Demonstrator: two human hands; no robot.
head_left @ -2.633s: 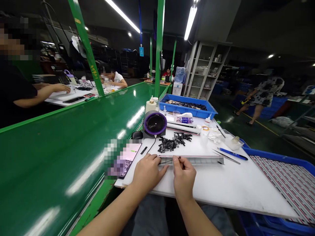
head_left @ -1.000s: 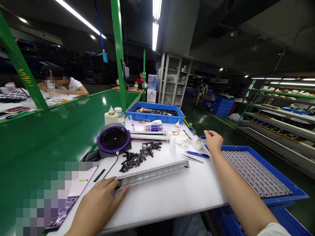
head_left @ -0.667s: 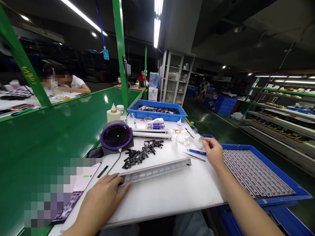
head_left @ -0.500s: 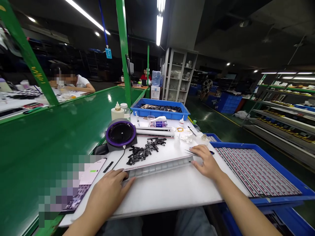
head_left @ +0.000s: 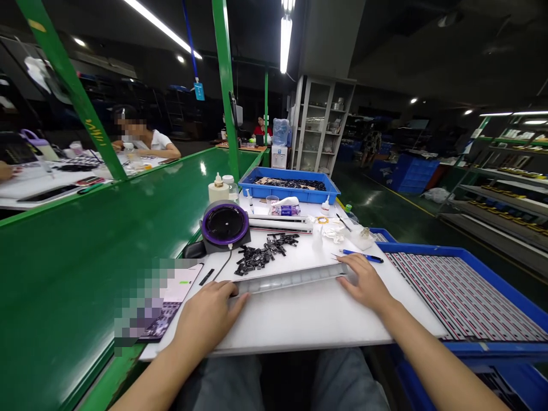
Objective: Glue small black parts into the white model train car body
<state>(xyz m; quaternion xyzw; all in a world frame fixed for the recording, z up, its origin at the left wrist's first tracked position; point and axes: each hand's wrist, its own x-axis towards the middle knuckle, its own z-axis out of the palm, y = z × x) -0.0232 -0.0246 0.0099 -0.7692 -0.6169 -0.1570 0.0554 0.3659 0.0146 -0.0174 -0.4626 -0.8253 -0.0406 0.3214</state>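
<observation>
A long, narrow strip with a grey, glossy face (head_left: 291, 279) lies across the white work board, its right end slightly farther away. My left hand (head_left: 208, 314) is closed on its left end, thumb on the near side and fingers on the far side. At the right end, my right hand (head_left: 363, 282) grips it between thumb and fingers. Thin pointed tips (head_left: 335, 257) like tweezers show beside the right fingers; whether that hand holds them I cannot tell. Behind the strip lies a heap of small black pieces (head_left: 261, 257), with one separate black piece (head_left: 206, 277) to its left.
A round purple-rimmed black device (head_left: 225, 224) stands behind left. Two similar strips (head_left: 280, 224) lie beside it. A blue pen (head_left: 363, 256) rests beyond my right hand. Blue trays stand at the back (head_left: 291, 194) and right (head_left: 466, 254). A phone-like panel (head_left: 175, 294) lies left.
The view has shifted, moving the scene rightward. The strip has tipped a little, so its red-lined far edge no longer shows. More of the blue pen is visible. Both hands keep their hold.
</observation>
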